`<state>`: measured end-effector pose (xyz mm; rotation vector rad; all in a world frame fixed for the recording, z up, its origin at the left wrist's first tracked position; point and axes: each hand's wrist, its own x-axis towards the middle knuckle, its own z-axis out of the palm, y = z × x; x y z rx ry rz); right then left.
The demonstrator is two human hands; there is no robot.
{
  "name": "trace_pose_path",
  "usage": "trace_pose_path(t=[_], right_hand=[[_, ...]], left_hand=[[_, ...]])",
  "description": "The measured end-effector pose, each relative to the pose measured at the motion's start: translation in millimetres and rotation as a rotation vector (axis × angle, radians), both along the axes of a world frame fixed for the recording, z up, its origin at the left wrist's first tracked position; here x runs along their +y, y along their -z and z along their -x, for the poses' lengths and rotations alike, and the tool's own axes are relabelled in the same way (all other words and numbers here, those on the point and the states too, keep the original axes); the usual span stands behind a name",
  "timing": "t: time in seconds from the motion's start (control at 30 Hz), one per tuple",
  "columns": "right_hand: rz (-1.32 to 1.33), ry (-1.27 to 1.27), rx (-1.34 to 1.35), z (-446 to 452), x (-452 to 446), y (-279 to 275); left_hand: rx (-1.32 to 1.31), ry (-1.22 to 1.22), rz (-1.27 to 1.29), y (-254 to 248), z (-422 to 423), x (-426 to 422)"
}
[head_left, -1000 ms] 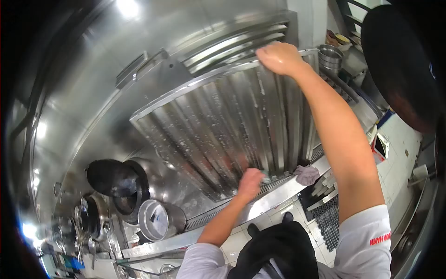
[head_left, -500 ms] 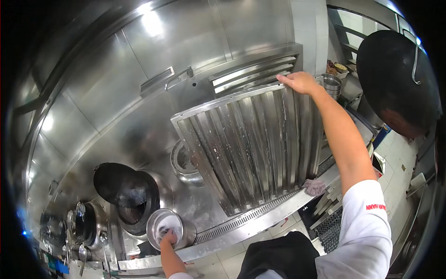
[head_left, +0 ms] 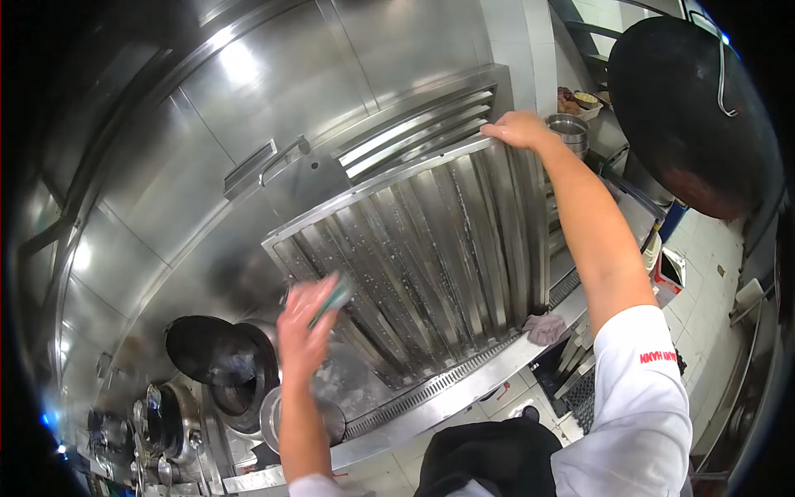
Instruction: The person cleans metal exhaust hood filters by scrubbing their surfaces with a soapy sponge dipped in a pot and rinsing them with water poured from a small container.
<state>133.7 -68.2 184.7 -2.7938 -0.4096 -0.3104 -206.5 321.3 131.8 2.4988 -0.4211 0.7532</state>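
Note:
A large metal baffle filter (head_left: 418, 265), wet and flecked with suds, stands tilted on the steel counter. My right hand (head_left: 523, 130) grips its top edge near the right corner, fingers closed over the rim. At the filter's left side, my left hand (head_left: 303, 331) is closed on a green scouring pad (head_left: 334, 300); motion blurs both. Whether the pad touches the filter I cannot tell. Below the left hand is a metal pot (head_left: 331, 421), partly hidden by my forearm.
Black woks (head_left: 211, 350) stand at the left beside ladles and other pans. A greyish rag (head_left: 545, 329) lies on the counter's front edge, near the drain slots (head_left: 431, 389). Another large wok (head_left: 691, 116) hangs at upper right. A tap (head_left: 281, 159) juts from the back wall.
My left hand has come up out of the pot with the scouring pad and moved to the filter's left side. My right hand keeps its grip. The camera view has shifted slightly.

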Motion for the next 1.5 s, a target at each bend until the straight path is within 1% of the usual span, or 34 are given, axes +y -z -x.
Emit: trace_pose_path(t=[0.07,0.13,0.2,0.23,0.3,0.37,0.4,0.43,0.5,0.53,0.6,0.63,0.67,0.7,0.73,0.77,0.8,0.83,0.87,0.93,0.97,1.0,1.03,1.07,1.1,1.13,1.17,1.23,1.3,1.33,1.37,1.43,1.47,1.5], right_hand=[[-0.01,0.009,-0.014,-9.2,-9.5,7.3],[-0.1,-0.126,-0.169,-10.1,-13.5,15.9],[-0.089,-0.137,-0.239,-14.5,-15.3,24.2],[-0.071,-0.162,-0.329,-15.8,-14.4,27.9],[-0.121,-0.165,-0.394,-7.8,-12.9,30.0],[-0.163,-0.174,-0.387,-9.3,-12.7,35.9],[-0.185,-0.203,-0.415,-10.4,-11.3,33.7],[-0.196,-0.201,-0.417,-10.0,-12.5,27.6],[-0.116,-0.184,-0.345,-2.6,-14.5,26.0],[-0.146,-0.175,-0.374,-8.7,-12.2,29.9],[-0.165,-0.201,-0.366,-6.6,-12.5,28.5],[-0.186,-0.211,-0.351,-5.6,-11.6,27.4],[-0.193,-0.216,-0.354,-6.2,-12.2,25.4],[-0.202,-0.208,-0.414,-6.8,-13.9,26.5],[-0.212,-0.203,-0.463,-5.3,-13.7,32.4],[-0.222,-0.209,-0.448,-5.1,-11.6,35.6],[-0.227,-0.202,-0.466,-7.4,-10.2,36.1],[-0.23,-0.192,-0.483,-8.8,-9.9,36.6],[-0.223,-0.19,-0.438,-10.3,-9.9,35.9],[-0.233,-0.208,-0.446,-7.8,-8.9,36.5],[-0.241,-0.219,-0.455,-7.7,-12.0,34.9],[-0.216,-0.205,-0.419,-6.1,-12.7,33.1],[-0.205,-0.192,-0.418,-4.3,-14.9,29.7],[-0.181,-0.197,-0.331,-1.7,-15.5,25.1],[-0.16,-0.205,-0.243,0.1,-15.3,23.2],[-0.17,-0.219,-0.285,-3.8,-15.7,26.2],[-0.156,-0.216,-0.297,-5.5,-18.5,23.2],[-0.187,-0.23,-0.223,-2.9,-20.3,20.0],[-0.265,-0.297,-0.155,-10.0,-30.9,18.7],[-0.341,-0.353,-0.075,-13.9,-36.9,18.9],[-0.353,-0.352,-0.072,-14.7,-38.7,18.1],[-0.41,-0.301,0.066,-17.4,-40.4,14.9],[-0.409,-0.3,0.073,-26.2,-39.6,16.7],[-0.373,-0.361,-0.008,-38.5,-36.8,21.7]], left_hand=[[-0.318,0.094,-0.325,-30.9,-61.7,-70.5],[-0.596,0.203,-0.48,-39.2,-141.5,-119.7],[-0.617,0.15,-0.549,-21.3,-209.4,-161.2],[-0.592,0.166,-0.549,3.8,-218.4,-176.1],[-0.588,-0.098,-0.512,65.5,-223.4,-199.4],[-0.453,-0.055,-0.718,184.5,-201.9,-191.8],[-0.114,0.058,-0.793,246.3,-180.3,-187.3],[0.185,0.197,-0.693,264.1,-147.2,-198.6],[0.038,0.394,-0.874,361.8,-119.8,-195.4],[0.042,0.385,-0.87,355.0,-120.6,-198.8],[-0.092,0.477,-1.104,314.8,-127.0,-197.7],[-0.091,0.476,-0.929,289.7,-138.9,-189.8],[-0.276,0.335,-1.158,248.0,-155.3,-185.7],[-0.299,0.31,-0.955,206.4,-180.6,-175.7],[-0.255,0.242,-0.893,146.1,-199.1,-178.8],[-0.134,-0.039,-1.057,84.3,-201.0,-194.4],[-0.378,0.002,-0.902,46.6,-221.8,-193.8],[-0.614,0.045,-0.733,29.8,-234.7,-190.7],[-0.603,0.047,-0.734,40.7,-230.5,-191.3],[-0.529,0.124,-0.545,88.0,-221.8,-202.5],[-0.413,0.03,-0.629,134.6,-206.0,-210.3],[-0.292,0.103,-0.636,212.0,-198.0,-203.1],[-0.205,0.177,-0.793,278.7,-171.5,-204.2],[-0.086,0.329,-0.776,337.0,-150.0,-202.7],[-0.131,0.34,-0.981,367.0,-121.7,-212.5],[0.003,0.448,-0.827,400.0,-107.9,-217.4],[-0.008,0.569,-0.574,398.4,-108.6,-226.5],[0.062,0.592,-0.51,387.1,-117.3,-225.6],[0.102,0.489,-0.414,290.4,-136.4,-225.1],[-0.123,0.435,-0.383,251.3,-160.4,-212.1],[0.074,0.224,-0.561,142.5,-166.3,-232.5],[-0.515,0.152,-0.492,53.7,-205.2,-227.8],[-0.502,0.1,-0.65,9.4,-222.0,-234.6],[-0.612,0.061,-0.673,-7.4,-243.1,-242.5]])
